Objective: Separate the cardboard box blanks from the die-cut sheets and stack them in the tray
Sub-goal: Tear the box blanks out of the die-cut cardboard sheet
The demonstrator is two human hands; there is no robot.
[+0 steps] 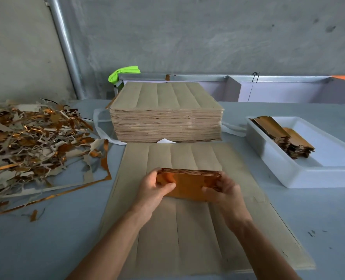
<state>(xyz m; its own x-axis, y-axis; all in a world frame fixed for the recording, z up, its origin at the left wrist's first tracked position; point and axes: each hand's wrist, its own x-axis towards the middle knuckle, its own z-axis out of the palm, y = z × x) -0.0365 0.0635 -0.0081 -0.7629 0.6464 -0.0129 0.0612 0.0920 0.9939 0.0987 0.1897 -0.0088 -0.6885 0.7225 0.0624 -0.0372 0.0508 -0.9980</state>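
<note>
Both hands [189,188] gripping copper blank stack [188,184], long axis left-right

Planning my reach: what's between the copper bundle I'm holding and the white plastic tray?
Head view: only flat brown die-cut sheet, then bare grey table.

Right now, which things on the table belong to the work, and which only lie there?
For the job: bundle of blanks, held by left hand and right hand; tall sheet stack; flat sheet; white tray holding stacked blanks.

Lying about: scrap pile; green cloth.
</note>
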